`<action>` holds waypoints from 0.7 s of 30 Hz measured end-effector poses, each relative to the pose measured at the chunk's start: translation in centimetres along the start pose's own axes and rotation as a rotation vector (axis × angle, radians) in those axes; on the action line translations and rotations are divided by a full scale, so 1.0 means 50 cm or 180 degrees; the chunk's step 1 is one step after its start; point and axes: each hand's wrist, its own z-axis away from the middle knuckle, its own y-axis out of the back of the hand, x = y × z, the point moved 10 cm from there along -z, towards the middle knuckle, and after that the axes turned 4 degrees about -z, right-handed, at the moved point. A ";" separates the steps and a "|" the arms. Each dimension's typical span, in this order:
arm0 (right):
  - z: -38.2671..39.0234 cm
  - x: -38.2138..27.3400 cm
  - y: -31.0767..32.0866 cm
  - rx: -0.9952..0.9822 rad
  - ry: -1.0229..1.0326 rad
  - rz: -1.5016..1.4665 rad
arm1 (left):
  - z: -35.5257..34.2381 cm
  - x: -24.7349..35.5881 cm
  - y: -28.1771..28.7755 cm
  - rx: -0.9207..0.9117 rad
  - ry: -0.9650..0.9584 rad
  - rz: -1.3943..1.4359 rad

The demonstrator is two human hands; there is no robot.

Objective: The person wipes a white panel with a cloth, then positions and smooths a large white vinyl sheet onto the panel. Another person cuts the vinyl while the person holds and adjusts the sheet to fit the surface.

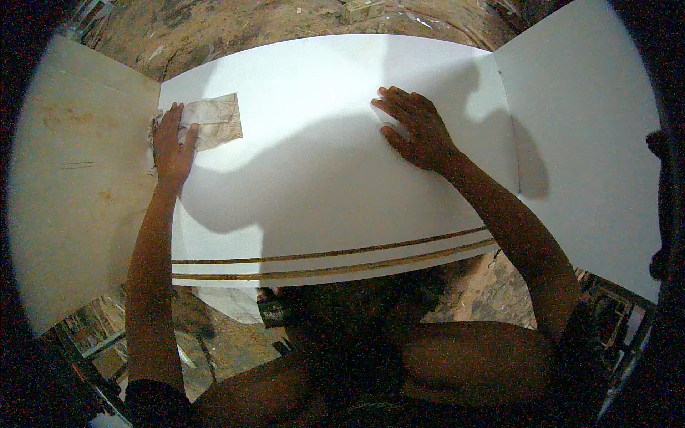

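A wide white panel (321, 185) lies across in front of me, with two dark parallel grooves (335, 253) along its near edge. At its left end, my left hand (173, 146) lies on a stained, pale cloth (217, 118), fingers stretched out and thumb apart. Part of the cloth bunches up on the hand's left side, and a flat piece spreads out to the right. My right hand (417, 128) rests on or just above the panel's right half, fingers stretched and slightly apart, thumb separate. I see nothing in it; its palm is hidden.
An upright board (85, 178) with brownish stains meets the panel's left end. Another white board (585, 135) rises at the right end. Rough brown ground (285, 64) with scraps lies beyond. My legs (471, 360) are bent close to the near edge. Strong shadows fall across the panel.
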 end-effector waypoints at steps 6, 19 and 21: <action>-0.001 -0.002 0.004 0.0040 0.0046 -0.0042 | -0.002 -0.001 -0.002 0.0002 0.0025 -0.0008; -0.001 -0.005 0.000 0.0039 0.0062 -0.0065 | -0.001 0.010 0.014 0.0144 -0.0083 -0.0011; -0.001 -0.004 -0.001 0.0030 0.0028 -0.0080 | 0.000 0.009 0.016 0.0179 -0.0095 -0.0060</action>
